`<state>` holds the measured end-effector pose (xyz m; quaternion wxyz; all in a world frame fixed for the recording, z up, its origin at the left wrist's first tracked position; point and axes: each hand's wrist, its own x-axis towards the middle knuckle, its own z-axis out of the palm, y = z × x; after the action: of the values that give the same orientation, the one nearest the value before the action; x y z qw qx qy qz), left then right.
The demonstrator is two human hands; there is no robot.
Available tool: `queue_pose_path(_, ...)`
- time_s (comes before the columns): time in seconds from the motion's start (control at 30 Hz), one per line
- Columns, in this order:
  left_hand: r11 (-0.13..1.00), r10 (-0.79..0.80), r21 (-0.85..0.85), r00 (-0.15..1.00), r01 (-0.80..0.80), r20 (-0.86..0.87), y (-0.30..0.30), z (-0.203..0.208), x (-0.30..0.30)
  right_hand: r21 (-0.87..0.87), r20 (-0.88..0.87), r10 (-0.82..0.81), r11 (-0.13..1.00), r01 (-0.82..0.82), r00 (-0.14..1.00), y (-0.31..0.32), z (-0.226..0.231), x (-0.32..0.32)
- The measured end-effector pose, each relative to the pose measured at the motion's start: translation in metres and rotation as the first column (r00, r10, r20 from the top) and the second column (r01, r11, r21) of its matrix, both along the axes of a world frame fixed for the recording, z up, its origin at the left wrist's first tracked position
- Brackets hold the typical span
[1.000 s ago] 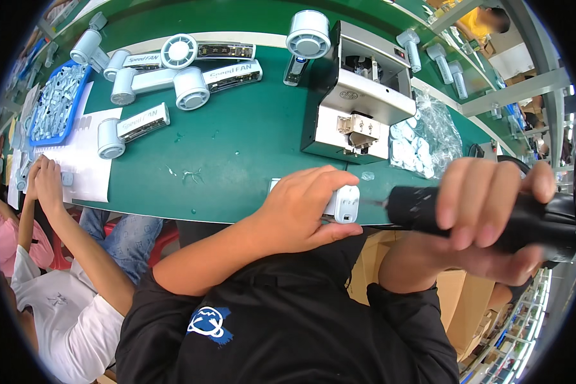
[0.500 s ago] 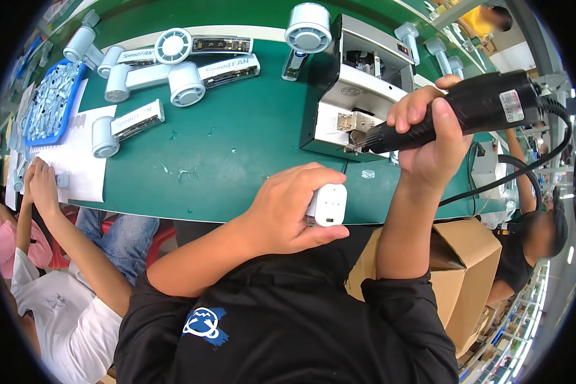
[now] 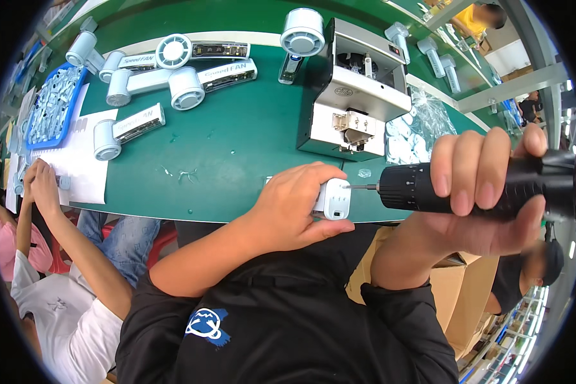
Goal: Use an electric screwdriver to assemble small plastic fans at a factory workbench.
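Observation:
In my left hand (image 3: 294, 201), closed around its body, a handheld fan (image 3: 337, 200) lies on its side near the table's front edge. Its white rounded end, with small holes and a dark slot, faces right; the rest is mostly hidden by my fingers. My right hand (image 3: 486, 182) is wrapped around a black electric screwdriver (image 3: 404, 186), held level. The thin bit points left and its tip meets the fan's end face near the upper holes. Whether a screw sits at the tip is too small to tell.
Behind stands a screw feeder (image 3: 349, 96). Several pale blue handheld fans (image 3: 189, 86) lie at the far left, beside a blue tray (image 3: 66, 131) of small parts. A clear bag (image 3: 432, 115) lies right of the feeder. A co-worker's hand (image 3: 45, 185) works at left; a cardboard box (image 3: 451, 288) stands below right.
My right hand has brought the screwdriver from the feeder's front down and toward me, and its bit now meets the fan's end. My left hand stays nearly in place with the fan.

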<state>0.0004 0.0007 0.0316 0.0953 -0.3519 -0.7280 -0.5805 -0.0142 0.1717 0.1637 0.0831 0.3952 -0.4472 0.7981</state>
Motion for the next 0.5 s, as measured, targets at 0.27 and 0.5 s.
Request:
queue_pose_path(0.27, 1.0, -0.016, 0.021, 1.0, 0.016, 0.01, 0.0033, -0.0032, -0.0003, 0.007, 0.018, -0.013, 1.0, 0.013, 1.0, -0.0003, -0.0028, -0.001)
queue_pose_path(0.5, 1.0, -0.001, 0.016, 1.0, 0.001, -0.02, 0.0046, -0.0025, -0.0011, 0.063, -0.05, 0.021, 0.998, -0.018, 0.999, 0.0014, -0.004, -0.004)
